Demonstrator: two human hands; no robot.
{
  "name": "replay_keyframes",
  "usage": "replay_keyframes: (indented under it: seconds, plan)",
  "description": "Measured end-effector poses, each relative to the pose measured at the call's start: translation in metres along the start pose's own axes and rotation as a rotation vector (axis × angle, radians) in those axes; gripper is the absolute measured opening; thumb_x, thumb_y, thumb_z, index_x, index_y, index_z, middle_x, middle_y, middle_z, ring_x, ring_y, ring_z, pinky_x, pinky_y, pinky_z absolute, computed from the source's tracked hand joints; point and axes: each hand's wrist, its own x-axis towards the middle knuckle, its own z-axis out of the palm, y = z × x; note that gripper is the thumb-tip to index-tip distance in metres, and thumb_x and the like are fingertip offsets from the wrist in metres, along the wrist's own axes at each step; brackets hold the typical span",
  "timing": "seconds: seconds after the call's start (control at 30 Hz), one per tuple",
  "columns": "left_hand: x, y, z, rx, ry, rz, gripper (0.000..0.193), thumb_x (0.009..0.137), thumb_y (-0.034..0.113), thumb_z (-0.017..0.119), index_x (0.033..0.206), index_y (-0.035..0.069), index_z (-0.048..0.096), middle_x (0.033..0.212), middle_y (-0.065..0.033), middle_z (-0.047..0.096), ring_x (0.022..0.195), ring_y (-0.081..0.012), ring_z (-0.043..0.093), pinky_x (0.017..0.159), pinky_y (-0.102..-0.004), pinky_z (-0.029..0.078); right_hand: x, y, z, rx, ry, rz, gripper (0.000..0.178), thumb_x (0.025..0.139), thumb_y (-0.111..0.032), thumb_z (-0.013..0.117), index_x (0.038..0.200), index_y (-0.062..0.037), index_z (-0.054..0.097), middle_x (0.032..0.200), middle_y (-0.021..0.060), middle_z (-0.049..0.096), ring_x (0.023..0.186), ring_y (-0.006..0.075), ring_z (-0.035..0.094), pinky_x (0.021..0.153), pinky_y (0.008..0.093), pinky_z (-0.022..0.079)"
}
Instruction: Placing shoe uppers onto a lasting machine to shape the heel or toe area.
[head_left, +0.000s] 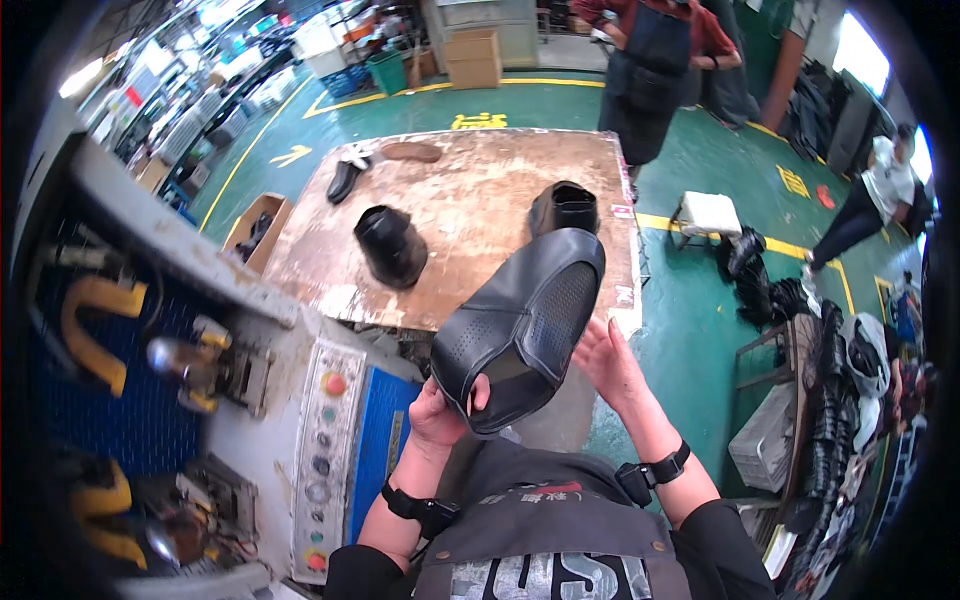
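A black leather shoe upper, with perforated panels and a dark lining, is held up in front of me over the table's near edge. My left hand grips its lower left edge, with fingers passing into the opening. Beside the upper's right side, my right hand is open with its fingers extended; whether the fingertips touch the leather I cannot tell. Two black ankle-high shoe uppers stand on the worn wooden table: one at left, one at right, partly behind the held upper.
At the table's far left lie a black shoe with a white part and a brown sole-shaped piece. To my left stands a machine with a control panel. A person in an apron stands beyond the table; a stool is at right.
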Motion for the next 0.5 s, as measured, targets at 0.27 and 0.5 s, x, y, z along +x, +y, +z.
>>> replay_keyframes:
  seconds: [0.27,0.5]
  plan:
    - [0.093,-0.011,-0.056,-0.216,-0.085,-0.150,0.040,0.074,0.035,0.066,0.096,0.003,0.056,0.066,-0.0057,0.054,0.072,-0.0227,0.047,0.062,-0.0301,0.037,0.083,-0.033,0.003,0.125,-0.086,-0.232,0.043,0.088,-0.031,0.057,0.123,-0.0072,0.049,0.120,0.0062,0.058,0.110,0.0211,0.055,0.097,0.0385,0.041]
    - [0.149,-0.011,-0.096,-0.280,0.119,-0.358,0.054,0.087,0.012,0.054,0.136,0.009,0.031,0.118,-0.0159,0.050,0.106,-0.0318,0.054,0.093,-0.0425,0.042,0.158,-0.066,0.022,0.067,-0.041,-0.226,0.051,0.081,-0.024,0.067,0.124,-0.0035,0.046,0.119,0.0104,0.056,0.107,0.0236,0.056,0.095,0.0395,0.044]
